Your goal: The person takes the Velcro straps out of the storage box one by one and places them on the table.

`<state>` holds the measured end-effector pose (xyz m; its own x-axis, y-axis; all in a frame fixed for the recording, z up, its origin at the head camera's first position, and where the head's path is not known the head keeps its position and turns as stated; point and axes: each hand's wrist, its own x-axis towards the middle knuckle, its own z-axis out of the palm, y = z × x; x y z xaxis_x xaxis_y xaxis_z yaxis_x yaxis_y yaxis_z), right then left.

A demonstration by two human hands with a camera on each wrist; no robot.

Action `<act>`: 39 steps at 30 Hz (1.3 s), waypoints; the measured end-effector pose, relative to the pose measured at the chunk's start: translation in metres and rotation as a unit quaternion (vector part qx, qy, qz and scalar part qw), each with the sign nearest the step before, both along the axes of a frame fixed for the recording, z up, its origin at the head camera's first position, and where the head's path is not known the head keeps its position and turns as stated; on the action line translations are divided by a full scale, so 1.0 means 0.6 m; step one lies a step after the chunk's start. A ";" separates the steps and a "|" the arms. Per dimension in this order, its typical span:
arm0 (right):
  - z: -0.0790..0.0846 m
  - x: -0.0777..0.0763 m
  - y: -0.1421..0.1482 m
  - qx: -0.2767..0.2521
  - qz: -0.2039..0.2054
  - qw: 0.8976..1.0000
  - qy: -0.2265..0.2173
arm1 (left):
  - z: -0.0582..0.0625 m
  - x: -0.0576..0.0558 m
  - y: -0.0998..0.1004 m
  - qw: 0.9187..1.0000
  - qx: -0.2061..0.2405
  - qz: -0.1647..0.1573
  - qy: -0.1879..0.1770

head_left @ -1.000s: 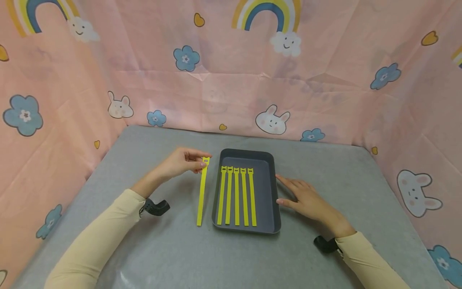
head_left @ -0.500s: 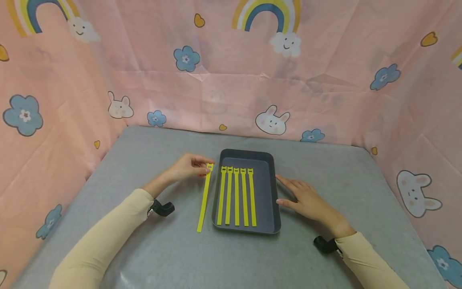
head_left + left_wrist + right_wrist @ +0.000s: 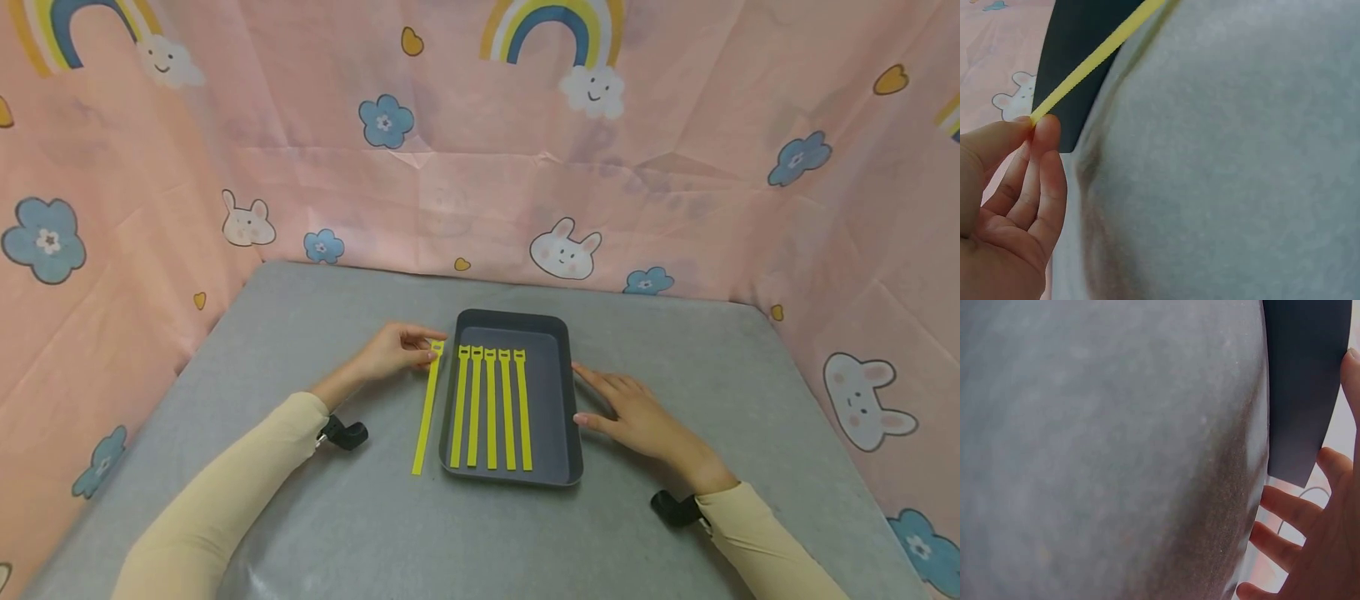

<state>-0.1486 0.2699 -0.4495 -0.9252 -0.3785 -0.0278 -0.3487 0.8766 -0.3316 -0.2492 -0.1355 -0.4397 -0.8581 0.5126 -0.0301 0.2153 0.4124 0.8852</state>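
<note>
My left hand [image 3: 390, 350] pinches the slotted head of a yellow hook-and-loop cable tie [image 3: 427, 412] between thumb and fingertips. The tie slants down just left of a dark grey rectangular tray [image 3: 551, 400]. In the left wrist view the same tie [image 3: 1094, 59] runs out from the pinch, with its shadow on the cloth below. Several matching cable ties [image 3: 491, 408] lie side by side in the tray, heads at the far end, filling its left and middle. My right hand [image 3: 633, 412] rests with extended fingers against the tray's right wall [image 3: 1307, 387].
A grey cloth-covered table [image 3: 337, 517] lies under everything. Pink printed curtains [image 3: 450, 183] stand around its back and sides. A black wrist camera [image 3: 345, 433] sits on the left wrist, another black camera [image 3: 675, 508] on the right.
My left hand has moved slightly right and toward me with the cable tie, bringing its head close to the tray's left rim. The right hand and the tray stay put.
</note>
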 end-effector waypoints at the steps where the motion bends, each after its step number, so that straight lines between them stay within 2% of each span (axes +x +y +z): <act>1: 0.000 0.000 0.000 0.000 0.000 1.000 0.000 | -0.003 -0.001 0.000 1.000 0.004 0.001 0.000; 13: 0.000 0.001 -0.001 0.004 0.001 1.000 0.003 | -0.026 -0.009 0.008 0.999 0.017 0.020 0.019; 23: 0.002 0.001 -0.002 0.004 -0.003 1.000 0.002 | -0.027 -0.007 0.014 0.998 -0.015 0.047 0.044; 32: 0.003 0.001 -0.003 0.003 -0.005 1.000 0.000 | -0.030 -0.010 0.015 0.990 -0.052 0.050 0.119; 39: 0.003 0.002 -0.004 0.005 -0.004 1.000 0.000 | -0.032 -0.010 0.016 0.984 -0.079 0.045 0.155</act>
<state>-0.1477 0.2677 -0.4475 -0.9281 -0.3710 -0.0314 -0.3418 0.8823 -0.3236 -0.2554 -0.1260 -0.4586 -0.8806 0.4433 0.1673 0.4207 0.5690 0.7065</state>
